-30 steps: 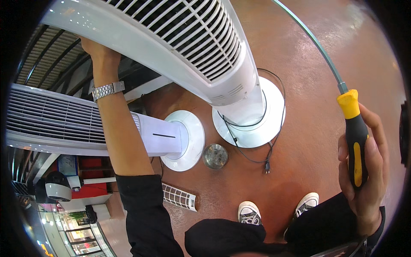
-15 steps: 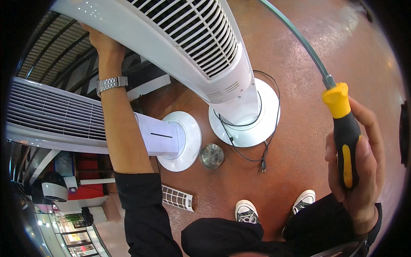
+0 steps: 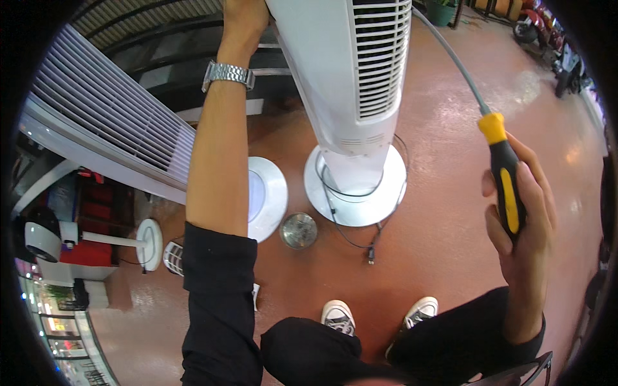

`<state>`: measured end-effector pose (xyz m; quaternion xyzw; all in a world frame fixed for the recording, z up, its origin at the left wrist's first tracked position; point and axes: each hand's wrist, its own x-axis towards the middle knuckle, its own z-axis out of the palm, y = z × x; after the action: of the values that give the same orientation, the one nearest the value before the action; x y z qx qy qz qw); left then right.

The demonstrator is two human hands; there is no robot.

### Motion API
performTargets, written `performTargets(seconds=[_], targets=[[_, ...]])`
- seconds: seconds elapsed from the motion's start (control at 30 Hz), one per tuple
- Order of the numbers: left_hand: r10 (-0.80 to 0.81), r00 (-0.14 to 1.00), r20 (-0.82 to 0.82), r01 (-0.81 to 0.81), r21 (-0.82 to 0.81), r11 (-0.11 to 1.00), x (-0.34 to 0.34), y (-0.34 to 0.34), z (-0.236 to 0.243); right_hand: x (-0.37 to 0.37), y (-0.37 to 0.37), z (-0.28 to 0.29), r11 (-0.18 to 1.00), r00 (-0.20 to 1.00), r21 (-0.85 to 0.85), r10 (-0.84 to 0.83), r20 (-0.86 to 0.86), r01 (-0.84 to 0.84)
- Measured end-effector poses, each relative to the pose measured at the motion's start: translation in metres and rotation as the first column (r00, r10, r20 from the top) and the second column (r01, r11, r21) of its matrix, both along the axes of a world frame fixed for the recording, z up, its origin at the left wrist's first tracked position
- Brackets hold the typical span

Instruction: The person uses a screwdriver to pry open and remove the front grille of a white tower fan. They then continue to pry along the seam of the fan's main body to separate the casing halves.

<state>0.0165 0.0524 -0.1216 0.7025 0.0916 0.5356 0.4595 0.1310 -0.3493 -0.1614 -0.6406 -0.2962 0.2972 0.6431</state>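
In my right hand (image 3: 531, 219) is a screwdriver (image 3: 508, 183) with a black and yellow handle. Its long metal shaft reaches up and left, ending beside the fan's grille. My left hand (image 3: 246, 18), below which a metal watch is strapped, rests against the left side of a white tower fan (image 3: 328, 71); its fingers are hidden at the upper edge. That fan stands on a round white base (image 3: 360, 212), with a black power cord looped around it and the plug (image 3: 371, 254) on the floor.
A second white tower fan (image 3: 109, 109) leans across the left, partly behind my forearm. A round glass dish (image 3: 299, 231) sits between the bases. A small grille panel (image 3: 173, 257) and a white pedestal fan (image 3: 44, 235) are farther left. Motorbikes (image 3: 534, 26) stand at far right.
The view has turned, so the near tower fan appears more upright. My left hand shows farther right beside it. The screwdriver stays in my right hand, slightly farther left in view.
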Motion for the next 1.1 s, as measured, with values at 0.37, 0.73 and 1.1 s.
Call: performTargets(seconds=[0.37, 0.73, 1.1], targets=[[0.069, 0.996, 0.062, -0.057, -0.176, 0.983, -0.004, -0.052, -0.022, -0.020, 0.043, 0.048, 0.968, 0.948, 0.235, 0.154, -0.277, -0.088], [0.170, 0.984, 0.059, -0.149, -0.260, 0.954, 0.009, -0.030, -0.044, -0.032, 0.067, 0.049, 0.945, 0.459, 0.103, -0.244, 0.854, 0.309], [0.250, 0.968, 0.008, -0.250, 0.021, 0.968, -0.015, -0.001, -0.053, -0.012, 0.046, 0.065, 0.995, 0.899, -0.068, -0.040, 0.436, 0.077]])
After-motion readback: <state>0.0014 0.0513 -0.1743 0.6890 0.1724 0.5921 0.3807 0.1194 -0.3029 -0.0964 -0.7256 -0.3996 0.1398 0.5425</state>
